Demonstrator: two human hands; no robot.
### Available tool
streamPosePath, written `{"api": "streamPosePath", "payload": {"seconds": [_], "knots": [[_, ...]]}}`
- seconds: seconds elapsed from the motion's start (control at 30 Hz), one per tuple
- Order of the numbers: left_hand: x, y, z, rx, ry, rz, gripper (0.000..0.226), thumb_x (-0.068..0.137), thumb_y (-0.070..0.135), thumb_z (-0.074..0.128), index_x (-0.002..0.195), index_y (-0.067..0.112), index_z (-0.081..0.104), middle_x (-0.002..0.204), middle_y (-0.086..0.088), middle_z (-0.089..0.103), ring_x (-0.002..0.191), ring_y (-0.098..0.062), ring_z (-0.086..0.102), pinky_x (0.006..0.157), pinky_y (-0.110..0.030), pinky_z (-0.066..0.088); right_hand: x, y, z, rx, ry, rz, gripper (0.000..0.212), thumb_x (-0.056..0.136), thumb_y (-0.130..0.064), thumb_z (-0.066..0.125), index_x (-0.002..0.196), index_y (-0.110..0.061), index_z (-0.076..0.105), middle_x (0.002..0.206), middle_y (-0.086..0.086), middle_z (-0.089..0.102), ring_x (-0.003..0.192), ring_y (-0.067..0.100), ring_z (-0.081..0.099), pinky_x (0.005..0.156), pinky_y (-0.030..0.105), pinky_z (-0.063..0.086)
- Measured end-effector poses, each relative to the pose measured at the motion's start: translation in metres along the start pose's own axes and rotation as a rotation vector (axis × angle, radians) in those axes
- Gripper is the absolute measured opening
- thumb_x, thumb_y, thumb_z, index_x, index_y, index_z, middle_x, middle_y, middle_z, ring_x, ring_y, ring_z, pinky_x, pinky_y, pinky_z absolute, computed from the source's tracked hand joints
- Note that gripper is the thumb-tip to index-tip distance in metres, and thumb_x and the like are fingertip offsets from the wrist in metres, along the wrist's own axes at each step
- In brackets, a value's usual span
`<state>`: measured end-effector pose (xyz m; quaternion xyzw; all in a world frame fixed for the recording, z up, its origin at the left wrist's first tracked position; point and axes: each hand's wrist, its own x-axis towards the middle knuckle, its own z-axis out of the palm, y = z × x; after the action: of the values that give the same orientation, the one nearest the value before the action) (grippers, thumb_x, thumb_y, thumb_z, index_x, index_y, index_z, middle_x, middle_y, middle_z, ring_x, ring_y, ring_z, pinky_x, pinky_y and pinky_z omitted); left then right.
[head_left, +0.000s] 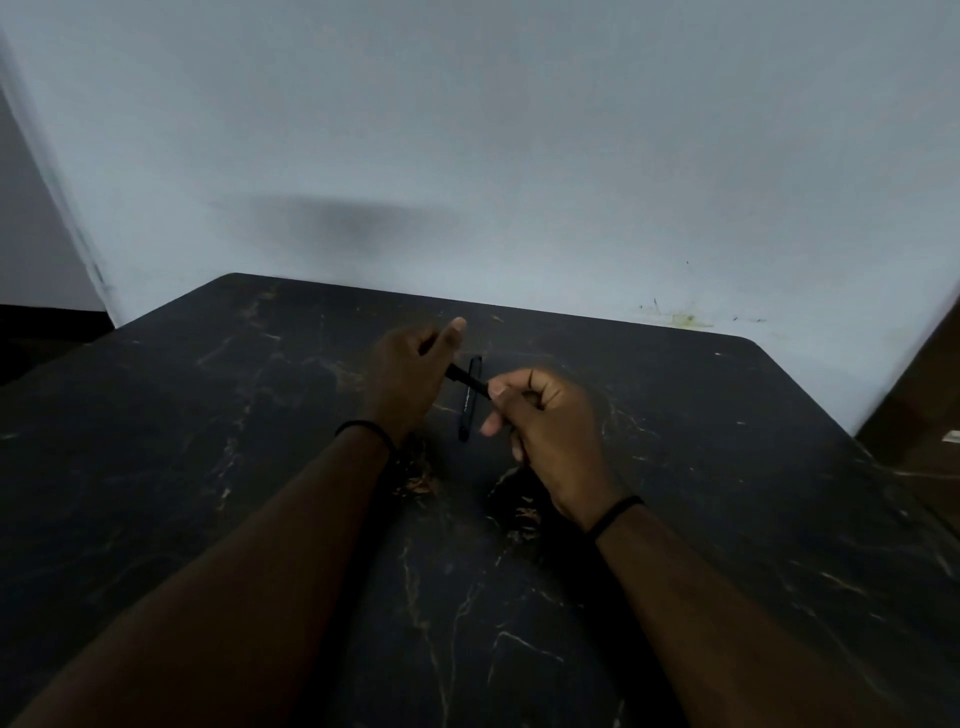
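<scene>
We see a black pen (467, 380) held in the air just above the middle of the tabletop (208, 467), slanting from upper left to lower right between the two hands. The left hand (410, 379) grips its far end with curled fingers, one finger sticking straight up. The right hand (545, 421) pinches the near end between thumb and forefinger, its other fingers curled in loosely. Right under the held pen we find a second pen (466, 415), also black, lying flat on the tabletop and pointing away from us; neither hand touches it. Each wrist wears a thin black band, left (363, 428) and right (615, 512). The tabletop is dark stone with pale veins, and behind it stands a light wall (519, 156) with a small yellowish stain (683, 318)
</scene>
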<state>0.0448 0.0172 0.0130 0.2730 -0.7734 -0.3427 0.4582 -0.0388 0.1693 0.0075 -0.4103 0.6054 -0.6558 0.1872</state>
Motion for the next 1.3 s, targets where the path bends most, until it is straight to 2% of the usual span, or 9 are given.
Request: {"api": "streamPosePath", "payload": {"seconds": [0.17,0.23,0.37,0.43,0.53,0.67,0.87,1.07,1.3], "knots": [[-0.003,0.001,-0.002,-0.130,-0.080,-0.174,0.051,0.100,0.048,0.045,0.069,0.009,0.054,0.059,-0.011,0.041,0.050,-0.019,0.036,0.052,-0.026,0.031,-0.001,-0.001,0.004,-0.172,0.002,-0.066,0.010,0.088,-0.011,0.072,0.096,-0.017,0.069,0.080,0.001,0.074,0.069,0.006,0.069,0.067,0.023,0.054],[-0.004,0.004,0.000,-0.202,-0.086,-0.188,0.046,0.103,0.040,0.044,0.069,0.011,0.050,0.057,-0.005,0.037,0.045,-0.013,0.033,0.045,-0.020,0.030,-0.002,-0.003,0.003,-0.252,0.003,-0.085,0.003,0.093,-0.017,0.066,0.091,-0.018,0.068,0.072,0.002,0.074,0.056,0.003,0.063,0.060,0.023,0.048],[-0.004,0.007,0.001,-0.227,-0.105,-0.179,0.044,0.105,0.031,0.041,0.063,0.017,0.045,0.055,0.000,0.037,0.044,-0.008,0.033,0.043,-0.018,0.030,-0.003,-0.002,-0.001,-0.153,-0.066,0.064,0.035,0.103,-0.031,0.049,0.083,-0.011,0.069,0.057,0.009,0.068,0.034,0.011,0.042,0.040,0.021,0.035],[-0.004,0.009,0.000,-0.216,-0.117,-0.168,0.042,0.105,0.030,0.041,0.067,0.014,0.048,0.058,-0.004,0.039,0.049,-0.014,0.034,0.048,-0.023,0.030,-0.002,-0.001,0.000,-0.145,-0.072,0.081,0.034,0.104,-0.033,0.047,0.082,-0.016,0.068,0.056,0.005,0.065,0.038,0.009,0.044,0.042,0.018,0.036],[-0.005,0.012,-0.001,-0.192,-0.107,-0.147,0.039,0.105,0.028,0.040,0.075,0.007,0.054,0.064,-0.012,0.040,0.054,-0.019,0.034,0.052,-0.026,0.030,0.000,0.000,0.004,-0.218,0.007,-0.028,0.011,0.095,-0.030,0.063,0.084,-0.027,0.063,0.068,-0.006,0.070,0.054,0.003,0.062,0.055,0.013,0.046],[-0.006,0.015,0.000,-0.187,-0.128,-0.162,0.040,0.105,0.028,0.039,0.068,0.014,0.047,0.061,-0.004,0.040,0.052,-0.013,0.034,0.052,-0.026,0.030,0.003,0.004,0.006,-0.276,0.083,-0.104,0.013,0.090,-0.021,0.070,0.080,-0.028,0.064,0.069,-0.004,0.070,0.065,0.011,0.067,0.065,0.031,0.057],[-0.007,0.022,0.001,-0.214,-0.155,-0.142,0.041,0.106,0.026,0.036,0.067,0.016,0.043,0.060,-0.002,0.038,0.048,-0.011,0.032,0.047,-0.023,0.028,0.002,0.001,0.004,-0.290,0.106,-0.137,0.014,0.090,-0.021,0.070,0.079,-0.028,0.065,0.069,-0.007,0.067,0.062,0.004,0.061,0.058,0.023,0.051],[-0.008,0.022,0.001,-0.166,-0.113,-0.149,0.043,0.104,0.028,0.041,0.065,0.012,0.048,0.058,-0.006,0.040,0.053,-0.019,0.036,0.056,-0.029,0.030,0.001,-0.002,0.003,-0.281,0.114,-0.130,0.014,0.090,-0.022,0.071,0.078,-0.026,0.065,0.069,-0.004,0.067,0.061,0.010,0.061,0.055,0.025,0.050],[-0.005,0.013,0.007,-0.207,-0.047,-0.379,0.041,0.093,0.028,0.060,0.055,0.017,0.049,0.046,0.004,0.042,0.038,-0.009,0.035,0.044,-0.021,0.030,0.003,0.007,0.003,-0.392,0.090,-0.183,0.010,0.090,-0.024,0.070,0.080,-0.024,0.066,0.064,-0.015,0.064,0.058,0.001,0.057,0.054,0.018,0.044]]}}
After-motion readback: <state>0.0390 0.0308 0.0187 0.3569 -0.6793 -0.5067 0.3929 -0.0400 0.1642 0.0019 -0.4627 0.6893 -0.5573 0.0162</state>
